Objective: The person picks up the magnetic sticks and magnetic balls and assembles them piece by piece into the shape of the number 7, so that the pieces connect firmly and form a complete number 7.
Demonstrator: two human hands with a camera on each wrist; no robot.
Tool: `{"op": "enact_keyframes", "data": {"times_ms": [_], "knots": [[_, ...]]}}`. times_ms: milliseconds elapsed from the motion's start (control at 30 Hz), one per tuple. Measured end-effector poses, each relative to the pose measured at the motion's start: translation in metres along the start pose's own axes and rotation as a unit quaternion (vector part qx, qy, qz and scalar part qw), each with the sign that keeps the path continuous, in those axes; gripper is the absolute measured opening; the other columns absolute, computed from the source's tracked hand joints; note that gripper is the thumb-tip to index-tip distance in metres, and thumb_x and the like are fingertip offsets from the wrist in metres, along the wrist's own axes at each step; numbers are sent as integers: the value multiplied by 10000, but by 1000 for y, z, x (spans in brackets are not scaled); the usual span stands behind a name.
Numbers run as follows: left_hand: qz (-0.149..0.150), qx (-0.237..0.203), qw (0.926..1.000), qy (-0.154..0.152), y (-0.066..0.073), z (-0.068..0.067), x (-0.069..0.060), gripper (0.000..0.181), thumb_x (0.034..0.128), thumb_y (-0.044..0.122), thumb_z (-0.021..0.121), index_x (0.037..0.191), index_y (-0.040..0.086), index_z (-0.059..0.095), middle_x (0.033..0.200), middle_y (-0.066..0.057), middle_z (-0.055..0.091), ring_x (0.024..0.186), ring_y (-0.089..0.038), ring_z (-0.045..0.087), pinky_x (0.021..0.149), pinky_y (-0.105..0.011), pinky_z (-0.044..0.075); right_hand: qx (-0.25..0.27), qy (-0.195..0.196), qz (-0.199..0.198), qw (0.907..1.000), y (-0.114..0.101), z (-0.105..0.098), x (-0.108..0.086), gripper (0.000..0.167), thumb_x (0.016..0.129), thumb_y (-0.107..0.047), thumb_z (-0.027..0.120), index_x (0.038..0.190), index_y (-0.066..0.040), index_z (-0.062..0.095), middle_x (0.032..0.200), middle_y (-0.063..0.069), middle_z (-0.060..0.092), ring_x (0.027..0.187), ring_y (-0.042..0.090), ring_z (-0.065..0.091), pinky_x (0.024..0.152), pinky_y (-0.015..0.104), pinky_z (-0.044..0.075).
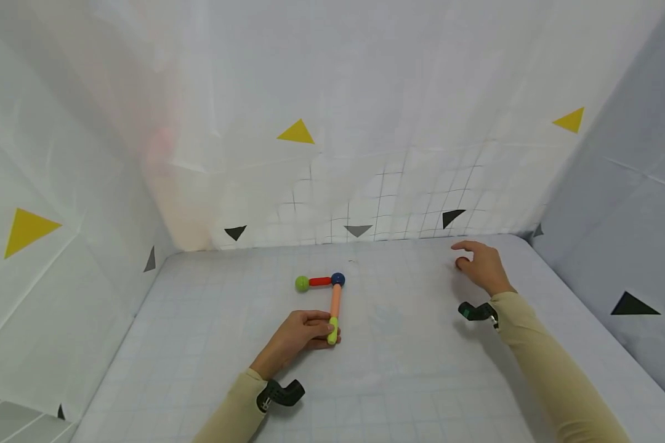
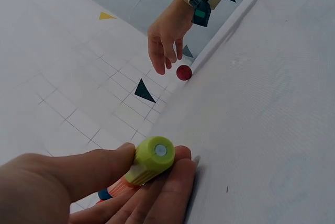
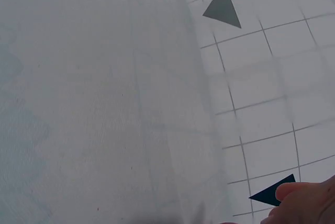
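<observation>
My left hand (image 1: 302,335) pinches a yellow-green magnetic rod (image 1: 332,332) between thumb and fingers. Joined end to end with it is an orange rod (image 1: 335,300), which leads up to a dark blue ball (image 1: 338,280). From that ball a short red rod (image 1: 319,281) runs left to a green ball (image 1: 302,283). In the left wrist view the free end of the yellow-green rod (image 2: 154,156) faces the camera. At the far right, my right hand (image 1: 483,269) hovers with bent, spread fingers beside a red ball (image 2: 183,72); a small gap shows between them there.
White sheeting covers the table (image 1: 399,357). Behind it rises a white wall (image 1: 366,74) with printed grid lines and triangles, and side walls stand left and right. Dark wrist-worn devices sit on both wrists, one by the left sleeve (image 1: 227,409).
</observation>
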State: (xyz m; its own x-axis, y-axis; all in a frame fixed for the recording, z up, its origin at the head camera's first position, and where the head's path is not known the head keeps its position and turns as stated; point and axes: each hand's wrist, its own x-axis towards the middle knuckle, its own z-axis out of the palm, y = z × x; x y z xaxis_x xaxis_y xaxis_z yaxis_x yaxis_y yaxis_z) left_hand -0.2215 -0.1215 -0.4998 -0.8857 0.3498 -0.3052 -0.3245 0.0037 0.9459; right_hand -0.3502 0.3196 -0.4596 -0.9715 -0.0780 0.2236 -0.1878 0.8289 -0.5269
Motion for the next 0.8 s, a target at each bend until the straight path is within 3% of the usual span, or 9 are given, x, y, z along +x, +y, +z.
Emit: {"op": "enact_keyframes", "data": {"times_ms": [67,267,367,800], "knots": [[9,-8,10000,6,0,0,0,454,999,141,729,1379,-70,594,1163,-177,725,1012,-269,732,872,-377,599,-95,-124,65,9999,4,1,2,344,978,1,614,1319,19,658,1379,346,552,1095,480,554,908,629,473],[45,-28,10000,-10,-1,0,-1,450,1002,144,726,1375,-72,594,1163,-181,725,1013,-271,732,875,-377,597,-151,-455,176,9987,16,5,4,403,957,36,565,1354,26,632,1413,352,521,1045,460,518,849,593,470],[53,-50,10000,-13,-1,0,-1,459,1003,145,726,1382,-74,588,1164,-184,725,1016,-273,731,878,-379,596,-156,-531,144,9984,23,8,5,407,949,37,578,1353,38,629,1352,356,557,1097,487,536,895,619,480],[11,-34,10000,17,0,1,-1,478,998,148,733,1393,-74,579,1159,-180,727,1016,-272,731,881,-380,595,-70,-413,290,9987,31,14,5,411,950,-11,675,1343,87,604,1262,357,596,1107,485,573,918,617,509]]}}
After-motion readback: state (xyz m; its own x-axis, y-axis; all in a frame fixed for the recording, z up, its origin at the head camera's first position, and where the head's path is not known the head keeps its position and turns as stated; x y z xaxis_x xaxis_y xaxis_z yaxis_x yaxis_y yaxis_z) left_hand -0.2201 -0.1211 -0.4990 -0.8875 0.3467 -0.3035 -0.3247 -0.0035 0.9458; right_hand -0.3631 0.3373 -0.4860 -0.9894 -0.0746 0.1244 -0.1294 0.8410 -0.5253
